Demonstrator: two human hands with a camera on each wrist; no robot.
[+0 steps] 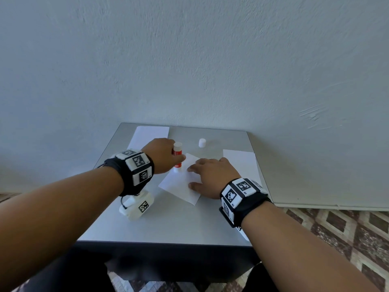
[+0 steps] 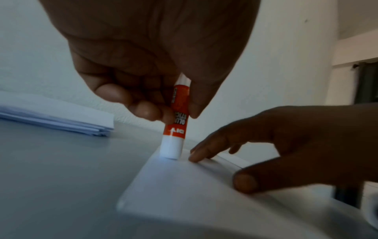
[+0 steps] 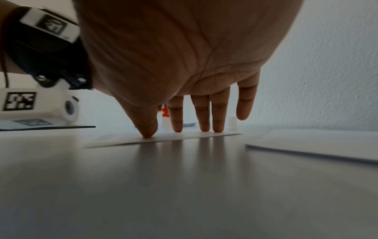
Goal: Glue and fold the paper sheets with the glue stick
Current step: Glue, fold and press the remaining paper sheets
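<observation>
A white paper sheet (image 1: 179, 184) lies at an angle in the middle of the grey table (image 1: 168, 224). My left hand (image 1: 162, 157) grips a red and white glue stick (image 1: 177, 153) upside down, its white tip on the sheet's far left edge (image 2: 170, 150). My right hand (image 1: 212, 175) lies flat on the sheet's right side, straight fingertips (image 3: 176, 127) and thumb pressing the paper (image 3: 163, 139) down. In the left wrist view the right hand's fingers (image 2: 202, 155) touch the sheet (image 2: 184, 186) just beside the stick's tip.
The white cap (image 1: 202, 142) stands upright at the back of the table. A stack of white sheets (image 1: 150, 134) lies at the far left, another stack (image 1: 240, 163) at the right. The wall is close behind; patterned floor lies beyond the table's right edge.
</observation>
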